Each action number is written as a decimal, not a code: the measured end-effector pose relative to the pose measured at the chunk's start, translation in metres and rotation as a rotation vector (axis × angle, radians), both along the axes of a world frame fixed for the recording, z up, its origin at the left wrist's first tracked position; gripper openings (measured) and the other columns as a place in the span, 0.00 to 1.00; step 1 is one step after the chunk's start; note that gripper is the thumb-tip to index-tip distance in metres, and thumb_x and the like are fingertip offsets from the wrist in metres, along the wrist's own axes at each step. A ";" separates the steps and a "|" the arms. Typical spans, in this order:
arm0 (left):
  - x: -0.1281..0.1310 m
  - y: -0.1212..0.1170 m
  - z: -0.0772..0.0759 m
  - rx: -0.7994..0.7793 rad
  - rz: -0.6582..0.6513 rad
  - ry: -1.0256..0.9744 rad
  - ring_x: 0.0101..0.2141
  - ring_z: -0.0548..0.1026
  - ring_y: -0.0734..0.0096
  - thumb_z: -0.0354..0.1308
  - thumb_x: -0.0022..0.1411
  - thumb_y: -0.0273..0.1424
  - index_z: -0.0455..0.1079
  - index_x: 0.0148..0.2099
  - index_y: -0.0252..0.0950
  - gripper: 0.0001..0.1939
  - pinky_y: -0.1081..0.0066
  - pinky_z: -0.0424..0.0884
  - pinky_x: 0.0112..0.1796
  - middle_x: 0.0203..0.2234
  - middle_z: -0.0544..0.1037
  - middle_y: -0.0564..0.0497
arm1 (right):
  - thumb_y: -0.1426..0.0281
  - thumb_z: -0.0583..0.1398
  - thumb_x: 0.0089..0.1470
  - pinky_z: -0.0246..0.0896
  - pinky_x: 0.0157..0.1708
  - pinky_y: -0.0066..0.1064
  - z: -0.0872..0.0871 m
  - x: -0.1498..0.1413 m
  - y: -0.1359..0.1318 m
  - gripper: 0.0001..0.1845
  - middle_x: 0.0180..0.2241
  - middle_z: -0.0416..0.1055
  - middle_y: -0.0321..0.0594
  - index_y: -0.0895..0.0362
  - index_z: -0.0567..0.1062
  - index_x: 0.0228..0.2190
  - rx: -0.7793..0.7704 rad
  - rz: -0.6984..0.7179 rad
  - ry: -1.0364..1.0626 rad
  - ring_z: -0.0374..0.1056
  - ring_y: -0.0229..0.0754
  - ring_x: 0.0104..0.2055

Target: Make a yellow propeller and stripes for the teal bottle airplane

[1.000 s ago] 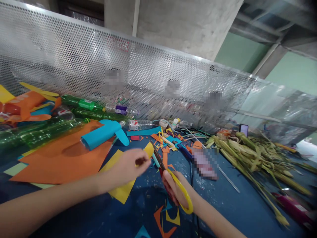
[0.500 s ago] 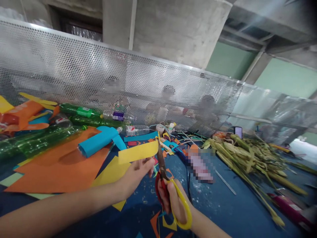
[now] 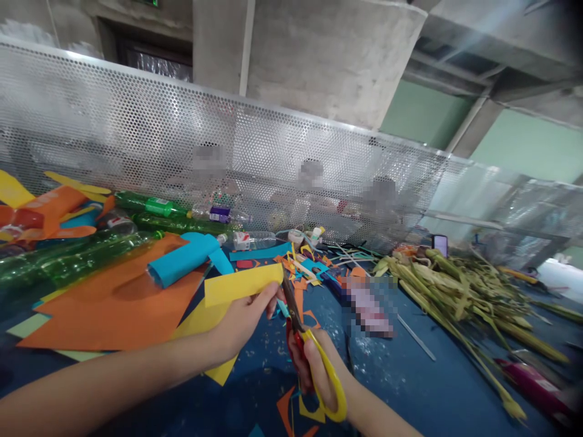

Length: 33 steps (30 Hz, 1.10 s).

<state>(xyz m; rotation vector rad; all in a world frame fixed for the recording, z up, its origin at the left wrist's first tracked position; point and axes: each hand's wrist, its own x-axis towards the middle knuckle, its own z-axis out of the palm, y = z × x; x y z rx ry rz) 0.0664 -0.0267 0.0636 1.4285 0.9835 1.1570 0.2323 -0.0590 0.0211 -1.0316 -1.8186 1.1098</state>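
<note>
Head camera, single view: worn on the person's head, facing forward and down from close behind the left hand (image 3: 243,315) and right hand (image 3: 321,364), tilted so the mesh screen (image 3: 173,130) slopes down rightward, blue table (image 3: 401,388) below, concrete wall (image 3: 319,60) above.

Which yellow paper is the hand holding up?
The yellow strip in the left hand, one end by the scissors; the wider yellow sheet lies beneath, unheld.
</note>
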 end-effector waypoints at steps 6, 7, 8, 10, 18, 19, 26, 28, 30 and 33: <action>0.000 0.005 -0.006 -0.009 0.018 0.010 0.27 0.65 0.67 0.46 0.59 0.47 0.63 0.22 0.39 0.21 0.68 0.61 0.34 0.20 0.65 0.52 | 0.43 0.41 0.52 0.56 0.13 0.24 0.005 0.001 -0.002 0.29 0.14 0.50 0.27 0.56 0.59 0.25 -0.010 0.031 0.002 0.49 0.31 0.13; 0.000 0.004 -0.006 -0.002 0.021 0.009 0.27 0.65 0.67 0.46 0.60 0.46 0.63 0.23 0.38 0.21 0.69 0.61 0.34 0.20 0.66 0.52 | 0.43 0.41 0.52 0.58 0.15 0.25 0.005 0.001 -0.002 0.29 0.15 0.50 0.28 0.56 0.59 0.26 -0.010 0.041 0.007 0.49 0.31 0.14; 0.000 0.004 -0.006 0.004 0.025 0.012 0.27 0.65 0.67 0.46 0.60 0.46 0.64 0.23 0.38 0.21 0.69 0.61 0.33 0.20 0.66 0.53 | 0.43 0.41 0.51 0.61 0.17 0.26 0.005 0.001 -0.003 0.29 0.15 0.50 0.28 0.56 0.59 0.26 -0.010 0.049 0.014 0.49 0.31 0.15; 0.000 0.003 -0.006 0.009 0.039 0.020 0.26 0.65 0.68 0.45 0.60 0.45 0.65 0.24 0.38 0.20 0.70 0.62 0.33 0.20 0.66 0.53 | 0.43 0.42 0.52 0.64 0.21 0.29 0.004 -0.001 -0.003 0.29 0.17 0.52 0.29 0.56 0.60 0.27 -0.007 0.055 0.032 0.50 0.32 0.17; 0.000 0.003 -0.009 0.002 0.073 0.101 0.26 0.68 0.67 0.44 0.59 0.46 0.65 0.24 0.39 0.21 0.70 0.62 0.33 0.19 0.67 0.53 | 0.48 0.39 0.56 0.61 0.30 0.32 -0.004 0.000 0.003 0.28 0.25 0.61 0.38 0.57 0.63 0.27 0.159 0.021 -0.040 0.59 0.38 0.27; 0.001 0.004 -0.010 -0.006 0.071 0.105 0.26 0.68 0.67 0.45 0.59 0.47 0.65 0.24 0.38 0.21 0.70 0.62 0.33 0.19 0.68 0.53 | 0.48 0.38 0.56 0.61 0.31 0.32 -0.002 0.001 0.004 0.28 0.26 0.62 0.39 0.57 0.63 0.27 0.186 0.022 -0.069 0.59 0.39 0.28; 0.002 0.005 -0.019 -0.037 0.049 0.094 0.27 0.68 0.67 0.47 0.58 0.47 0.67 0.25 0.39 0.20 0.71 0.62 0.32 0.19 0.68 0.54 | 0.52 0.42 0.58 0.63 0.34 0.33 0.001 0.003 0.002 0.23 0.26 0.62 0.39 0.56 0.65 0.31 0.255 0.008 -0.117 0.60 0.39 0.27; 0.002 0.004 -0.019 -0.039 0.044 0.088 0.27 0.68 0.67 0.48 0.58 0.47 0.68 0.26 0.39 0.20 0.71 0.62 0.32 0.19 0.68 0.54 | 0.53 0.42 0.58 0.64 0.34 0.34 0.000 0.003 0.002 0.22 0.25 0.62 0.39 0.56 0.66 0.31 0.262 0.004 -0.117 0.60 0.39 0.25; 0.003 0.003 -0.018 -0.055 0.038 0.076 0.27 0.68 0.67 0.48 0.57 0.48 0.68 0.26 0.39 0.20 0.71 0.62 0.32 0.19 0.68 0.54 | 0.54 0.42 0.58 0.64 0.33 0.33 -0.002 0.004 0.002 0.22 0.25 0.63 0.40 0.56 0.66 0.31 0.275 -0.011 -0.118 0.61 0.39 0.25; 0.005 0.000 -0.016 -0.071 0.028 0.054 0.27 0.68 0.67 0.48 0.57 0.48 0.68 0.25 0.39 0.20 0.71 0.62 0.32 0.19 0.67 0.54 | 0.54 0.43 0.58 0.65 0.32 0.33 -0.004 0.005 0.003 0.22 0.25 0.63 0.40 0.56 0.66 0.31 0.291 -0.037 -0.128 0.62 0.40 0.25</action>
